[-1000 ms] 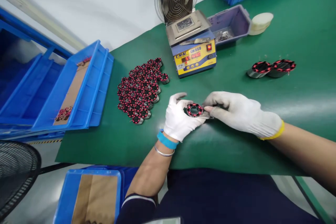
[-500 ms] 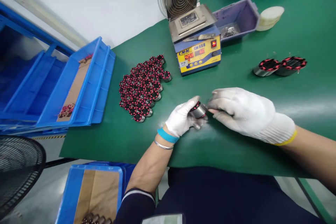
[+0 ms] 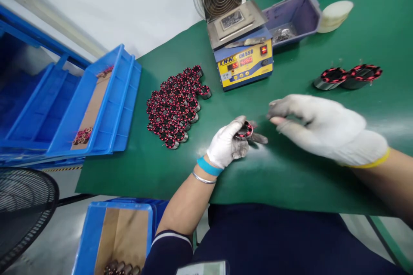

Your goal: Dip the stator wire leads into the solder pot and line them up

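left hand (image 3: 227,144): white knit glove, fingertips smudged grey, turquoise band and smooth silver bangle at the wrist. thumb and fingers curled around one ring-shaped part (image 3: 246,130), a short hollow cylinder with a toothed red-and-black rim, tilted, held above the green tabletop in front of the body. some darkened fingers reach out past its far side.

right hand (image 3: 322,126): thicker ribbed knit, yellow cuff edge, fingertips dirty grey. thumb and fingers drawn close together, apart from the part; whether anything thin sits between them, cannot tell.

tabletop (image 3: 284,184): smooth, deep green, soft sheen. left of the hands, a packed cluster of rings (image 3: 174,107), metal-walled, red-and-black tops up, standing side by side. two more rings (image 3: 332,78) beyond the right hand, close together, fine wire ends sticking up.

behind the hands, a boxy machine (image 3: 240,78): yellow-and-blue front, lit red digits, flat metal top, a slim tool lying along its upper edge. next to it a purple plastic bin (image 3: 303,13) with silvery scraps, then pale round discs (image 3: 335,15), stacked.

far left, a ribbed blue tray (image 3: 118,107) lined with brown cardboard. below the table, a blue crate (image 3: 90,227), also cardboard-lined, small metal cylinders within.
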A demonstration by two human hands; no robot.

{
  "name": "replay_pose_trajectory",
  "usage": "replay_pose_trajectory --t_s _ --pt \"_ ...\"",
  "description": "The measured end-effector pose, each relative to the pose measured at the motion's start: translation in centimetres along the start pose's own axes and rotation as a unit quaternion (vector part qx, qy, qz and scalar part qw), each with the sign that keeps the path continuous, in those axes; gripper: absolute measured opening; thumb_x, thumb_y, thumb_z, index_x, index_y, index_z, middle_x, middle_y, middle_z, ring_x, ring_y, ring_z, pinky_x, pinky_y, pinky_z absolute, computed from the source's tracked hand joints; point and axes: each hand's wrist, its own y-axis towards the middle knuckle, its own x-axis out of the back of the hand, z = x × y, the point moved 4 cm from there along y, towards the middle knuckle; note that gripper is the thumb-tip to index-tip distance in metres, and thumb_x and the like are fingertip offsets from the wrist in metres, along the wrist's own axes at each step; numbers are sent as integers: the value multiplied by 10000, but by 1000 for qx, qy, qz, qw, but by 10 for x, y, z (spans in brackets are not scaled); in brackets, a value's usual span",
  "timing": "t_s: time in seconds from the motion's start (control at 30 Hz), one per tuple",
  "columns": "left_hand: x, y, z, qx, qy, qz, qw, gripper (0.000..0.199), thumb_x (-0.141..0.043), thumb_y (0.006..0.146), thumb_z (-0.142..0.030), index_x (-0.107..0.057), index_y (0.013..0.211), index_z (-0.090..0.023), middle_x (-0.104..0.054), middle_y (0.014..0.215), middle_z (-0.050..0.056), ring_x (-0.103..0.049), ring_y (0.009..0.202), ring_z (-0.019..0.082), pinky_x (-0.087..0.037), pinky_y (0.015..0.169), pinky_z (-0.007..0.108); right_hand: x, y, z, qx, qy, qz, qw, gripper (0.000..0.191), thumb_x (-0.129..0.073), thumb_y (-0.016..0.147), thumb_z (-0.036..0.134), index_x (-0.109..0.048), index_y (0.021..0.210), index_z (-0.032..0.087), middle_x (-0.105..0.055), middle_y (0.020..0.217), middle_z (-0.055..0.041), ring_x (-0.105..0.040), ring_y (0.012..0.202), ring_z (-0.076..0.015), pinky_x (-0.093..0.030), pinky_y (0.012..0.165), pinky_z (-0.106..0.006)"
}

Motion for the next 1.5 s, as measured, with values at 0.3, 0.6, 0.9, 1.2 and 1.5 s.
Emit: replay_pose_trajectory --t_s 0.3,0.6,0.9,1.2,1.5 --pt "-4 0 -1 -11 -61 -39 997 322 -716 753 -458 -596 945 -229 -655 816 17 -683 619 178 -462 450 239 -34 1 -4 -95 95 124 983 541 -630 794 476 -706 1238 176 -653 1257 -98 -656 1079 -252 -532 980 -388" --pt "-5 -4 -6 -50 -40 -47 997 458 -649 782 -210 -575 1233 -236 -674 1161 60 -721 854 222 -610 585 317 -42 -2 -7 -157 194 106 963 417 -681 781 393 -733 1132 175 -698 1136 -85 -686 989 -234 -573 913 -363" --pt "-6 -4 -9 -151 99 -112 977 644 -754 730 -151 -577 1349 -187 -654 1329 85 -678 1100 221 -596 899 327 -45 -3 -3 -246 341 111 901 457 -755 684 267 -687 1114 129 -714 1049 -107 -704 893 -214 -617 824 -347" --pt "6 -13 -16 -143 277 -96 945 213 -689 758 -394 -662 711 -188 -617 570 -17 -500 442 104 -410 460 251 -36 -1 -8 -262 339 35 903 486 -832 629 312 -710 1058 118 -725 980 -95 -700 820 -178 -617 768 -301" --pt "11 -27 -42 -350 374 -242 824 353 -567 841 -577 -577 805 -226 -649 735 35 -576 616 165 -476 611 315 -39 -2 -6 -300 342 51 889 493 -835 635 339 -727 1066 125 -730 942 -96 -684 779 -169 -576 645 -248"
